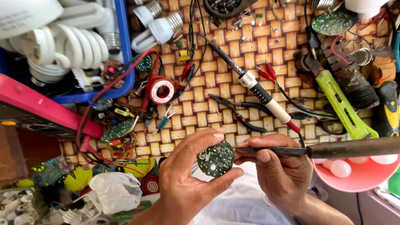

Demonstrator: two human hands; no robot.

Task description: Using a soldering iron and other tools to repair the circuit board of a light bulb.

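Pinched firm, left hand (183, 183) held round circuit board (215, 158); right hand (277, 166) gripped soldering iron (354, 148), tip best kept steady on board edge.

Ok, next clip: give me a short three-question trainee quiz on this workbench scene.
1. True or false: the left hand holds a round green circuit board.
2. What does the right hand hold? A) pliers B) a dark wooden-handled tool C) a bulb
3. Fill in: the pink bowl at the right holds pale ____.

Key: 1 true. 2 B, the dark wooden-handled tool, tip at the board's edge. 3 round bulb covers, or similar.
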